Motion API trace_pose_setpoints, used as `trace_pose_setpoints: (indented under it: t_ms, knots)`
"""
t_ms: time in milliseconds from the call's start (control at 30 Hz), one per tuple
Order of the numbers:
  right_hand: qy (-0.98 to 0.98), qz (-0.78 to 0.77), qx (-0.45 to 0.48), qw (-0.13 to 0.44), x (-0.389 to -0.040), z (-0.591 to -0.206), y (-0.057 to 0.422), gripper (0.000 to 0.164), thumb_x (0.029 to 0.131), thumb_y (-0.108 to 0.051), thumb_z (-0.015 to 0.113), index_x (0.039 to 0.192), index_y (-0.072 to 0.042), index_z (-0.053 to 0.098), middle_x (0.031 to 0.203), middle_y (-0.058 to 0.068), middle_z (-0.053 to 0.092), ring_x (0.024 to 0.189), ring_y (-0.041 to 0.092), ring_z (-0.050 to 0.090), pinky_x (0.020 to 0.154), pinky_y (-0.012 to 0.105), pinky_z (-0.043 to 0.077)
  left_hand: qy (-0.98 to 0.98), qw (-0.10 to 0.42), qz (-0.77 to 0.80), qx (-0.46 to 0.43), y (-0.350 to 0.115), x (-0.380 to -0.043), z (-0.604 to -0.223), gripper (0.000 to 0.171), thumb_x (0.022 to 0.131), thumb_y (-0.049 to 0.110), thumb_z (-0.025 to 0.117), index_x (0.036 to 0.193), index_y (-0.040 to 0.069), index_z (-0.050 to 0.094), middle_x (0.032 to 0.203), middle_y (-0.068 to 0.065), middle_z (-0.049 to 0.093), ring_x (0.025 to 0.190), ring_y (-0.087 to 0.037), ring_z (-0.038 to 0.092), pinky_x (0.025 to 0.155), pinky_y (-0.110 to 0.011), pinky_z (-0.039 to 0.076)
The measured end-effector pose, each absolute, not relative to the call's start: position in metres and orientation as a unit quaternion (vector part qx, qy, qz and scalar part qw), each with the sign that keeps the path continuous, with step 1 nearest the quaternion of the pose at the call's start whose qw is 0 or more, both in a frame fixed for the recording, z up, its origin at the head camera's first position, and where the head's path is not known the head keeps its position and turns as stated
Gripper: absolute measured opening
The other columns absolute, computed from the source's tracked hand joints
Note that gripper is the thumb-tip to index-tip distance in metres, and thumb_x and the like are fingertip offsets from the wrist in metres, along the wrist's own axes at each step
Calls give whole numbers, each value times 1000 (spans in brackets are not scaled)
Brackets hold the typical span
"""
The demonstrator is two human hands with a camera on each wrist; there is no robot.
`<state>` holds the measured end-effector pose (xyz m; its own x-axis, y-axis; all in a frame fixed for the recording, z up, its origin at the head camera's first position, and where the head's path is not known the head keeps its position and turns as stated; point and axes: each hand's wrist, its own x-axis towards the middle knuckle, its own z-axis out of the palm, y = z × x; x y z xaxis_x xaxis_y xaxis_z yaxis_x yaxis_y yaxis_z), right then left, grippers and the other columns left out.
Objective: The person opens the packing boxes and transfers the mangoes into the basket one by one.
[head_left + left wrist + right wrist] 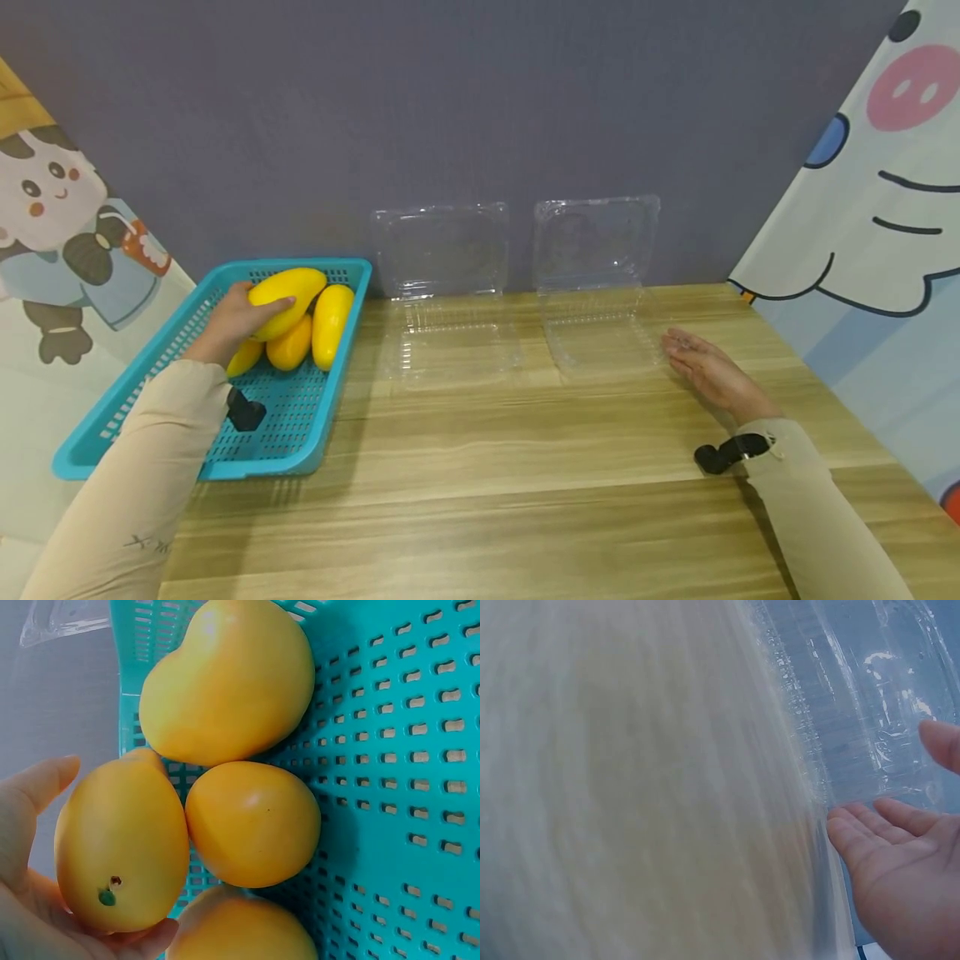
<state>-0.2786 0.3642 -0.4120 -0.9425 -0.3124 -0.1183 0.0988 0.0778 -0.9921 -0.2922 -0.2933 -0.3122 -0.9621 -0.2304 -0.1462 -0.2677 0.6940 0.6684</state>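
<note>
My left hand (238,321) grips a yellow mango (294,293) inside the blue basket, its thumb along one side. In the left wrist view the held mango (120,847) shows its stem end, and fingers curl under it. Beside it lie an upright mango (332,327), a rounder-looking mango (290,343) and another partly hidden mango (244,358). My right hand (708,371), fingers straight and palm turned inward, is beside the right clear plastic clamshell box (600,329). It holds nothing; whether the fingertips touch the box I cannot tell.
The blue plastic basket (318,433) stands at the table's left. A second open clear clamshell box (453,333) sits left of the first, both lids upright near the grey wall (450,100). Bare wooden table (487,500) spreads in front of the boxes.
</note>
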Motion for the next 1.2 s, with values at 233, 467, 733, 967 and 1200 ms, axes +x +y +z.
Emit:
trace_pose_setpoints:
  t_ms: [233, 467, 733, 967, 1200]
  knots:
    - [725, -668, -75, 149, -278, -412, 365, 70, 102, -17, 37, 145, 6, -14, 150, 29, -13, 142, 32, -5, 117, 35, 8, 934, 8, 338, -118, -292, -291, -311, 101, 88, 58, 50, 146, -8, 0, 143, -37, 21, 122, -50, 32, 99, -63, 32]
    - [719, -675, -71, 146, -278, -411, 365, 71, 102, -18, 38, 145, 6, -13, 152, 26, -12, 143, 29, -5, 117, 36, 6, 940, 1, 327, -96, -297, -290, -312, 99, 89, 56, 51, 146, -9, 2, 141, -39, 22, 120, -51, 32, 97, -63, 33]
    - [712, -685, -64, 144, -279, -412, 365, 74, 102, -22, 40, 145, 6, -14, 153, 24, -12, 144, 23, -2, 117, 35, 4, 949, -17, 305, -77, -302, -289, -314, 96, 90, 47, 55, 145, -12, 5, 139, -41, 23, 120, -52, 31, 97, -64, 31]
    - [793, -590, -40, 146, -278, -402, 375, 78, 102, -39, 35, 146, 0, -16, 153, 23, -17, 139, 42, -10, 113, 55, -1, 952, -16, 293, -83, -302, -286, -306, 99, 89, 51, 54, 145, -11, 2, 145, -40, 13, 126, -57, 23, 100, -67, 26]
    - [902, -416, -41, 108, -281, -367, 382, 84, 97, -54, 34, 149, -9, -15, 154, 22, -13, 136, 53, -1, 101, 72, 12, 951, -34, 298, -70, -298, -285, -289, 103, 87, 57, 53, 147, -8, 0, 149, -37, 4, 132, -57, 13, 101, -68, 21]
